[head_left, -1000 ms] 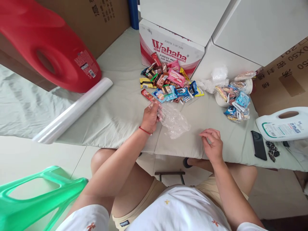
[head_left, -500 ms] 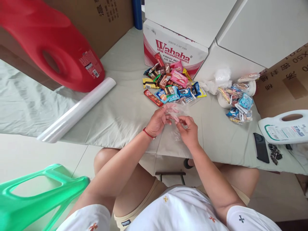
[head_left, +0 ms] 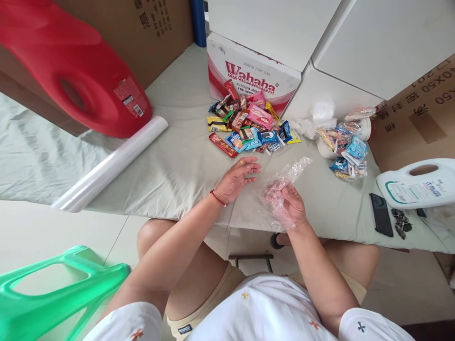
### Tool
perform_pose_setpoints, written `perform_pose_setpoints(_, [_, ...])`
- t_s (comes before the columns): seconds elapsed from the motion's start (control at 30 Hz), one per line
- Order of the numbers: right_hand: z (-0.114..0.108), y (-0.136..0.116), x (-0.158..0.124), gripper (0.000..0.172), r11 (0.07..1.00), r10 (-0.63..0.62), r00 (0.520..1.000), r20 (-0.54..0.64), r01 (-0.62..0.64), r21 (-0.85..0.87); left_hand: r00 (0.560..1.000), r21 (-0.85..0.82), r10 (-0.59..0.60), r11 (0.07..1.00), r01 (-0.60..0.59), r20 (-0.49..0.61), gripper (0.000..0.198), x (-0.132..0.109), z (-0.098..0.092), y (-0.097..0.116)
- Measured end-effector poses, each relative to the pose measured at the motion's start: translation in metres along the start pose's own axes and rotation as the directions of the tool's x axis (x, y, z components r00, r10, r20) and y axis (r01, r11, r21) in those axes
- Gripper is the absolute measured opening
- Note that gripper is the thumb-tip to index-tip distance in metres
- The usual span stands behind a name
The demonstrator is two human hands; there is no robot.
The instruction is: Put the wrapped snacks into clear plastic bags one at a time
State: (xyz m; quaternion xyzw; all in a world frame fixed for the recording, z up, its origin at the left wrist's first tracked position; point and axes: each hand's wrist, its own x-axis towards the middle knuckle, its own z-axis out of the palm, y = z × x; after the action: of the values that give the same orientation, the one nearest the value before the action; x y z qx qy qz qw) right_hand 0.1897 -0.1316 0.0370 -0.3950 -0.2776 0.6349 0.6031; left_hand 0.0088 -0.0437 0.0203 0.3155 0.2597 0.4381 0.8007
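Crumpled clear plastic bag drapes over my right hand, whose fingers are closed on it. The film spreads around the fingers and down toward the wrist. My left hand, with a red cord at the wrist, hovers over the cloth with fingers apart and nothing in them. Just beyond it lies a heap of wrapped snacks in red, pink, blue and yellow packets. A red wafer packet lies at the heap's near left edge.
A Wahaba carton stands behind the heap. At left are a red jug and a plastic film roll. Bagged snacks, a white jug, a phone and keys lie right. A green stool stands below.
My hands have come apart. The left let go of the plastic bag and opened; the right moved right and toward me with the bag, which now spreads around it.
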Motion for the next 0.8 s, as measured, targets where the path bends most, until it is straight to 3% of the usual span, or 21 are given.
perform_pose_setpoints(0.1, [-0.001, 0.002, -0.002, 0.029, 0.998, 0.032, 0.999, 0.017, -0.032, 0.047, 0.99, 0.103, -0.141, 0.985, 0.138, 0.015, 0.052, -0.001, 0.004, -0.003])
perform_pose_setpoints(0.2, [-0.001, 0.003, -0.003, 0.031, 0.996, 0.053, 0.997, 0.051, -0.057, 0.073, 0.981, 0.213, -0.189, 0.961, 0.178, 0.033, 0.06, -0.001, 0.007, -0.005])
perform_pose_setpoints(0.43, [-0.001, 0.002, -0.004, 0.031, 0.997, 0.077, 0.994, 0.077, -0.076, -0.008, 0.991, 0.313, -0.038, 0.95, -0.004, 0.126, 0.043, 0.001, 0.005, -0.009])
perform_pose_setpoints(0.57, [-0.009, -0.003, -0.007, 0.029, 0.977, 0.019, 0.995, 0.097, 0.002, -0.212, 0.991, 0.282, 0.065, 0.955, -0.095, 0.115, 0.042, 0.002, 0.004, -0.008])
perform_pose_setpoints(0.63, [-0.014, -0.006, -0.01, 0.022, 0.908, -0.077, 0.993, 0.09, 0.107, -0.406, 0.986, 0.317, 0.136, 0.935, -0.159, 0.096, 0.04, 0.003, 0.005, -0.005])
perform_pose_setpoints(0.7, [-0.017, -0.009, -0.012, 0.013, 0.761, -0.245, 0.966, 0.079, 0.242, -0.602, 0.974, 0.389, 0.216, 0.893, -0.227, 0.072, 0.038, 0.004, 0.006, -0.001])
perform_pose_setpoints(0.8, [-0.012, -0.022, -0.01, 0.008, 0.479, -0.492, 0.863, 0.119, 0.382, -0.79, 0.97, 0.382, 0.242, 0.895, -0.229, 0.014, 0.039, 0.005, 0.008, 0.005])
